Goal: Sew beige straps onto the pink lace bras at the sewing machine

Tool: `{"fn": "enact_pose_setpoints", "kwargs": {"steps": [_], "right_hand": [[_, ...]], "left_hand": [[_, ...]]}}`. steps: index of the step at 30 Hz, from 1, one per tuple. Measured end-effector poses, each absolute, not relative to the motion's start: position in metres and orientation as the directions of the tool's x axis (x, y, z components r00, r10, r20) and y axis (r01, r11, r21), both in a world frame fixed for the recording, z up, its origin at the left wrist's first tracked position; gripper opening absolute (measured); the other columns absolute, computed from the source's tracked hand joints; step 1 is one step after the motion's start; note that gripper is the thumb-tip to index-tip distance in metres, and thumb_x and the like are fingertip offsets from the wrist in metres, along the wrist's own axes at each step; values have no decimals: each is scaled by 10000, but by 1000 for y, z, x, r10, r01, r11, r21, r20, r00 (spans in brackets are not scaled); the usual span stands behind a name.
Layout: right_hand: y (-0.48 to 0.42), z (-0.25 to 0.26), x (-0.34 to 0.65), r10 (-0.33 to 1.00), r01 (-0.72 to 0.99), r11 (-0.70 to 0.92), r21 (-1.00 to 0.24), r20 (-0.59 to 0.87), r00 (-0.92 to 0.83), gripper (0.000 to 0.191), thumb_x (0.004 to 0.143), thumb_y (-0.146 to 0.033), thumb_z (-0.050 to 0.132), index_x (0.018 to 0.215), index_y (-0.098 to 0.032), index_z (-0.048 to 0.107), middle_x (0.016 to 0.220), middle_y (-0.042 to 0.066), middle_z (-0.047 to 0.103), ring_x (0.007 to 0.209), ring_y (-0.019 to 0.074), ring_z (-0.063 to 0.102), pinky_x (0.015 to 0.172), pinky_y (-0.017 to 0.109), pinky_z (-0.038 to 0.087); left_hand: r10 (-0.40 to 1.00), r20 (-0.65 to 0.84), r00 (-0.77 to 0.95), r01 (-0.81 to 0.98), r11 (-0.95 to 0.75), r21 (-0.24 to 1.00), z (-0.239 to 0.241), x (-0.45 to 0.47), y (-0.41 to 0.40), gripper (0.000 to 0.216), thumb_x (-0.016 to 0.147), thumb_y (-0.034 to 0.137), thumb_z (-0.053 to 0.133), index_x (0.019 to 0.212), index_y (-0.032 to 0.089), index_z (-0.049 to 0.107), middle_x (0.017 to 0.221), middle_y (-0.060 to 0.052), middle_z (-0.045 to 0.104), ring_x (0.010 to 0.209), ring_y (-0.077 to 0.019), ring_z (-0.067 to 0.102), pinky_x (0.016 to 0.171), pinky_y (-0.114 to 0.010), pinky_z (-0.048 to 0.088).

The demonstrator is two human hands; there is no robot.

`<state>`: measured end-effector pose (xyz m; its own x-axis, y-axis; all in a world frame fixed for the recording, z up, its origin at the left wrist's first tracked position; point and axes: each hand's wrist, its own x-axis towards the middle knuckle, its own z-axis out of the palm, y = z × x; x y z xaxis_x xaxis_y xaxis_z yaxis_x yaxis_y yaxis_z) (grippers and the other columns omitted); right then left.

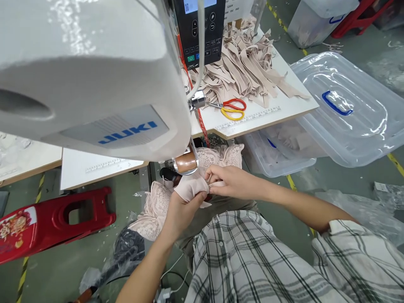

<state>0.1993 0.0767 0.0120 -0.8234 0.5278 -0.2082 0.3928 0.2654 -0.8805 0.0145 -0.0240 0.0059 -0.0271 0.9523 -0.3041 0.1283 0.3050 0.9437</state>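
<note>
A pale pink lace bra [154, 206] hangs over my lap below the sewing machine [126, 97], with more of its lace showing beyond my hands. My left hand [184, 206] is closed on a smooth pink part of the bra, thumb on top. Close beside it, my right hand [229, 181] pinches the same fabric between thumb and fingers. Both hands work just in front of the machine's lower end, where a metal guard [187, 164] stands over the fabric. The fabric between my fingertips is partly hidden.
Cut beige fabric strips [243, 63] are heaped on the white table [293, 99], near red and yellow-handled scissors [233, 109]. A control panel [202, 35] stands behind. At right are clear plastic bins with a large lid [347, 101]; a red stool [57, 223] is at left.
</note>
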Motion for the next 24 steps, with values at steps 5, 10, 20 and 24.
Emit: {"fn": "enact_pose_setpoints", "kwargs": {"steps": [5,10,20,24], "right_hand": [[85,6,199,498,366,131,-921,-258,-828,199,831,-352,639,911,-184,711,926,32,724,852,188,630,729,275,407],[80,-1,195,508,355,-204,-912,-408,-758,207,788,-361,657,852,-168,698,731,-17,626,652,123,527,584,239,347],[74,6,193,631,322,-43,-946,-276,-725,227,815,-365,618,816,-146,676,713,-5,592,671,125,491,592,236,343],[77,17,190,630,338,13,-941,-255,-734,148,784,-284,580,739,-161,649,625,-32,539,589,102,439,545,232,299]], "left_hand": [[944,-325,-52,86,328,941,4,13,-23,216,837,363,700,850,147,693,862,-62,693,827,-201,626,762,-311,508],[919,-382,-95,-100,373,922,-4,15,-18,264,762,380,780,845,146,690,753,-14,665,712,-156,580,682,-274,482],[884,-394,-253,-260,330,908,-2,33,-13,253,692,343,830,766,154,678,652,26,616,636,-122,559,638,-238,466],[900,-384,-207,-242,334,911,0,28,-23,295,794,427,756,896,154,705,774,-29,691,775,-181,645,735,-291,528]]}}
